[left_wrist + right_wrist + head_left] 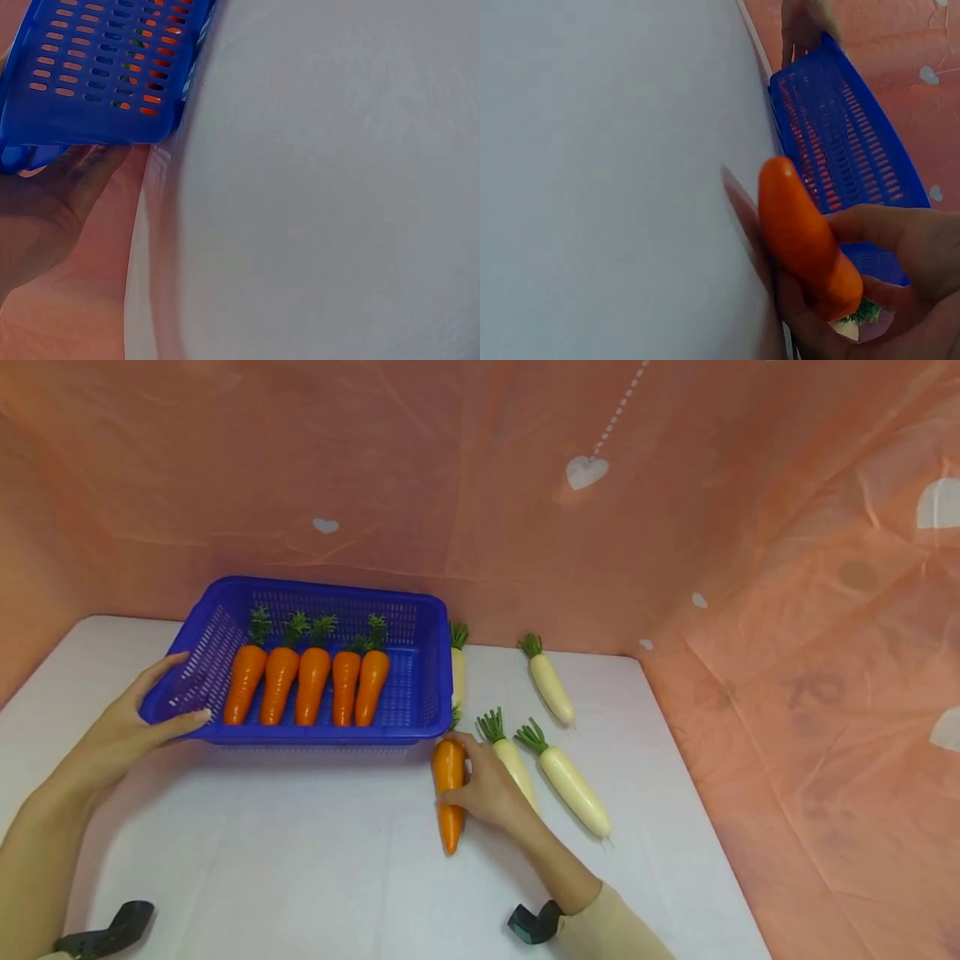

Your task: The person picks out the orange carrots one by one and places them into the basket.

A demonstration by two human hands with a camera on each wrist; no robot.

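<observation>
A blue plastic basket point(322, 737) stands at the back left of the white table, with several orange carrots point(311, 685) side by side in it, green tops toward the back. My left hand point(116, 743) grips the basket's left end, thumb at the front rim and fingers at the side. By the basket's front right corner, my right hand point(491, 789) pinches another carrot point(450, 764) between thumb and fingers. In the right wrist view that carrot point(799, 232) has its tip toward the camera and casts a shadow on the table.
Right of the basket lie several white radishes with green tops, among them one at the back point(551, 689) and one in front point(576, 791). Another radish point(458, 672) is partly hidden by the basket. A peach cloth point(480, 510) with pale hearts hangs behind the table.
</observation>
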